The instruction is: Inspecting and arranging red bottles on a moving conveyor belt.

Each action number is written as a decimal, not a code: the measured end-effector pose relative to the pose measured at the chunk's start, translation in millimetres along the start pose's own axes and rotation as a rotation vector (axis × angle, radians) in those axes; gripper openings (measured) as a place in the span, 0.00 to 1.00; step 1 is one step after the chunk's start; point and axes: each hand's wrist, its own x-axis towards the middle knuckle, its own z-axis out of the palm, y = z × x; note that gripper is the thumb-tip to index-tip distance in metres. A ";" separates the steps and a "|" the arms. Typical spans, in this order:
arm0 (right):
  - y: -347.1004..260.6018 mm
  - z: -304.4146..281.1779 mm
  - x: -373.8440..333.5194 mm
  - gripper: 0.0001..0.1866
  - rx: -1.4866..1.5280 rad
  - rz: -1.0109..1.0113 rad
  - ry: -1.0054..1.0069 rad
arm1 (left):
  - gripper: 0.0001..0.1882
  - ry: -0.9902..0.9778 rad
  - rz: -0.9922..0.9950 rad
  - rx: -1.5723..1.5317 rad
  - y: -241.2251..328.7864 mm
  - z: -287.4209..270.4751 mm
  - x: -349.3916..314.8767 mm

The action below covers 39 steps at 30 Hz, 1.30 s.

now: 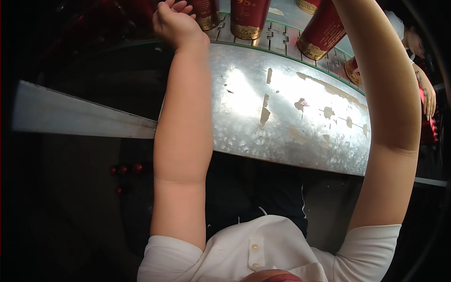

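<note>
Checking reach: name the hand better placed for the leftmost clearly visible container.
Probably the left hand: it appears close beside that red-and-gold container, while the right hand is out of view.

Worn metal ledge [286,136] w/ glare [239,82], dk floor [80,192]

Deep red with gold bands on the far containers [249,19]; mottled silver with brown patches on the metal panel [242,134]; white on the near shirt [289,237].
</note>
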 end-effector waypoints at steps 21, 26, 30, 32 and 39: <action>32.9 -62.4 -64.3 0.14 -0.201 0.175 -0.121 | 0.19 -0.065 0.050 0.012 0.9 3.9 6.5; 55.4 -67.1 -75.2 0.14 -0.276 0.202 -0.086 | 0.18 -0.091 0.065 0.019 4.1 12.8 -7.7; 52.4 -72.0 -83.1 0.17 -0.341 0.253 -0.154 | 0.17 -0.093 0.146 0.030 1.9 10.0 -7.7; 47.4 -63.4 -102.4 0.23 -0.615 0.079 0.168 | 0.17 -0.075 0.176 0.026 6.0 12.6 -5.8; 39.1 -26.7 -38.5 0.19 -0.249 0.045 0.110 | 0.17 -0.074 0.201 -0.007 9.6 14.8 -5.4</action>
